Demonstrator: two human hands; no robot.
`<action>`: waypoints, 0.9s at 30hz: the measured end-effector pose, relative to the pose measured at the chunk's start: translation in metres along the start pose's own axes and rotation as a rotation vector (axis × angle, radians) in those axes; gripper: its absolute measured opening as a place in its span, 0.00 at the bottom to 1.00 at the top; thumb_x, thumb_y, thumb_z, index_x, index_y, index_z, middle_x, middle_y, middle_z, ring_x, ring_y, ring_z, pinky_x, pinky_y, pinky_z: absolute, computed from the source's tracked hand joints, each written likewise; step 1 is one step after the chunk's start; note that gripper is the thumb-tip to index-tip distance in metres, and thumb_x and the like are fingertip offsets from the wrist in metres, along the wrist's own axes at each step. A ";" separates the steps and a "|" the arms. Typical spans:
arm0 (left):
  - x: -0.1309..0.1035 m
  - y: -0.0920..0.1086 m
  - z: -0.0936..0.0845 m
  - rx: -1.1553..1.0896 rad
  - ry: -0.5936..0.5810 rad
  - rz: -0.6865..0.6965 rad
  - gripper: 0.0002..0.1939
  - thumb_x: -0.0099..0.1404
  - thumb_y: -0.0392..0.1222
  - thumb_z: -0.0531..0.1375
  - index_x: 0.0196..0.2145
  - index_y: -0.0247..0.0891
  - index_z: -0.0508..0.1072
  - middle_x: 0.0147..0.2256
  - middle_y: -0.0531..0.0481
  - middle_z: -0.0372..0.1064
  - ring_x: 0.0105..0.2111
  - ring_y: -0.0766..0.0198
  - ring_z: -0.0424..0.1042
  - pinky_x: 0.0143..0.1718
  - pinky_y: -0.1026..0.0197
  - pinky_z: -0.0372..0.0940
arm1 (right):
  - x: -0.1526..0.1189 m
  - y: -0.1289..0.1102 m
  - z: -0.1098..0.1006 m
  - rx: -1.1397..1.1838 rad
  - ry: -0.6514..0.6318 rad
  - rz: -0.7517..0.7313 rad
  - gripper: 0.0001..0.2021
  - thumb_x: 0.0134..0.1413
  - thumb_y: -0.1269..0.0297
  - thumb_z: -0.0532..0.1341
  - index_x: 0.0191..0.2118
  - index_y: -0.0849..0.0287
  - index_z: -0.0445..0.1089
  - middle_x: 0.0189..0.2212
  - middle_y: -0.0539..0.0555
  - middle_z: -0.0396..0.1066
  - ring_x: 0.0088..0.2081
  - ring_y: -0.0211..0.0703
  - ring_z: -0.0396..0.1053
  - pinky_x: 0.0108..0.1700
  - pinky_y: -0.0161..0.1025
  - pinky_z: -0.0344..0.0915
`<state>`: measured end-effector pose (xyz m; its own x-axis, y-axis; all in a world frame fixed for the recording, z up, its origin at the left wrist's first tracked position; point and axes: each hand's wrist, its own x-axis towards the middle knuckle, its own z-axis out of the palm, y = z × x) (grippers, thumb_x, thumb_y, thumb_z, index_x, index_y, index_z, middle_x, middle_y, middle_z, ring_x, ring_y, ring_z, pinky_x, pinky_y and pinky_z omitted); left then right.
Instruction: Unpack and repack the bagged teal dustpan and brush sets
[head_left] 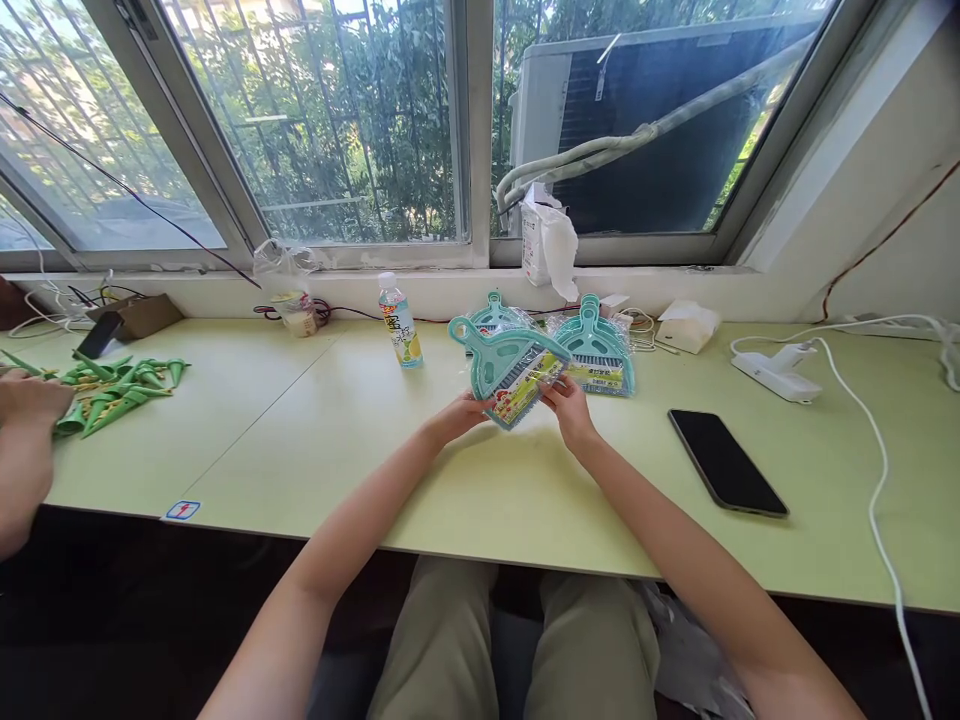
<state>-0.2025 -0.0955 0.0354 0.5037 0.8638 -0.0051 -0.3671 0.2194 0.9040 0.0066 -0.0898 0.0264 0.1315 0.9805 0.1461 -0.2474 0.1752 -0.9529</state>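
Hands both pinch 1 teal dustpan set (510,368): left hand (466,412) and right hand (568,402) closed on its lower edge, just in front of 2 more sets (596,348). I'd worry about thin fingertip grip; wrapper could slip toward the bottle (400,322).

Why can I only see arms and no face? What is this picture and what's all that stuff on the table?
The camera sits on a person's head and looks down, so you see what they see: their own two arms and knees. There is only this one picture. The left hand and right hand together hold a teal dustpan set in clear packaging with a colourful label. Two more like it lie behind, on the pale green table. Also on the table: a drink bottle, a black phone, a white power strip with its cable, and a pile of green cones. At the left edge is another person's hand.
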 end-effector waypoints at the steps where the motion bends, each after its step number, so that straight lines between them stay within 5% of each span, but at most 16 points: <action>1: 0.002 0.000 -0.001 -0.006 0.020 0.006 0.23 0.54 0.42 0.69 0.48 0.35 0.74 0.48 0.39 0.73 0.51 0.49 0.70 0.53 0.50 0.61 | 0.000 -0.001 -0.001 -0.011 0.003 0.004 0.24 0.33 0.49 0.71 0.36 0.55 0.65 0.36 0.52 0.75 0.41 0.45 0.73 0.47 0.46 0.72; 5: 0.009 0.004 -0.012 -0.063 0.216 0.105 0.20 0.61 0.52 0.63 0.46 0.37 0.75 0.43 0.44 0.76 0.44 0.55 0.74 0.47 0.55 0.65 | 0.000 -0.003 -0.003 0.040 0.021 0.055 0.24 0.29 0.53 0.74 0.35 0.55 0.68 0.34 0.53 0.76 0.39 0.46 0.74 0.46 0.48 0.74; 18: 0.013 0.024 -0.042 -0.065 0.558 0.249 0.07 0.62 0.44 0.61 0.35 0.37 0.74 0.35 0.47 0.76 0.38 0.63 0.74 0.41 0.61 0.67 | -0.010 -0.019 0.008 0.025 -0.045 0.087 0.23 0.27 0.56 0.75 0.35 0.59 0.73 0.30 0.52 0.77 0.32 0.44 0.75 0.41 0.48 0.75; 22: 0.009 0.036 -0.049 0.048 0.597 0.250 0.13 0.63 0.49 0.60 0.42 0.40 0.72 0.43 0.46 0.75 0.47 0.58 0.72 0.46 0.57 0.66 | -0.008 -0.022 0.004 0.016 -0.065 0.080 0.24 0.26 0.55 0.75 0.34 0.58 0.74 0.30 0.53 0.78 0.31 0.44 0.75 0.38 0.46 0.75; 25: 0.000 0.049 -0.050 0.285 0.687 0.463 0.23 0.60 0.52 0.63 0.51 0.45 0.69 0.53 0.47 0.69 0.54 0.57 0.66 0.53 0.56 0.61 | -0.004 -0.023 -0.001 -0.046 -0.097 0.085 0.24 0.24 0.56 0.76 0.34 0.58 0.75 0.30 0.53 0.78 0.31 0.44 0.75 0.34 0.43 0.75; 27: -0.006 0.056 -0.049 0.459 0.642 0.536 0.28 0.55 0.52 0.67 0.52 0.43 0.70 0.54 0.45 0.68 0.55 0.56 0.66 0.55 0.56 0.59 | -0.002 -0.024 -0.004 -0.105 -0.145 0.103 0.24 0.23 0.56 0.76 0.33 0.59 0.75 0.28 0.53 0.78 0.29 0.44 0.75 0.30 0.41 0.74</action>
<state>-0.2644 -0.0666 0.0653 -0.2178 0.9117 0.3485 -0.0126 -0.3596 0.9330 0.0159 -0.0962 0.0478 -0.0311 0.9966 0.0765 -0.1499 0.0711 -0.9861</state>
